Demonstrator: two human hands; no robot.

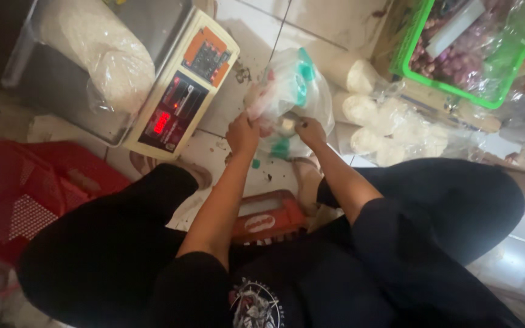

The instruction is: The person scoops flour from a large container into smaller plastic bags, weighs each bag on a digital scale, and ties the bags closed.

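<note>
Left hand: we see the left hand point(242, 133) closed in a fist-like grasp on the left side of a clear plastic bag point(291, 91), fingers pressed together and bunching the film.
Right hand: the right hand point(310, 129) grips the lower right part of the same bag, fingers curled in; we cannot tell exactly how the fingertips sit, as the film and blur hide them.
Bag: it is held just above the tiled floor point(226, 115), between our knees and the scale, with white contents and teal patches showing through the plastic.
Scale: a digital weighing scale point(180, 100) stands to the left of the bag, its red display lit, and a large sack of white grains point(107, 54) lies on its metal pan.
Packed bags: several small filled bags of white stuff point(390, 127) lie on the floor just right of the hands.
Green basket: a green crate point(412, 61) at upper right holds reddish bulbs under plastic.
Red basket: a red mesh basket point(25, 194) sits at far left, well apart from the hands.
Orange item: an orange packet point(268, 218) lies between our legs, below the forearms.
</note>
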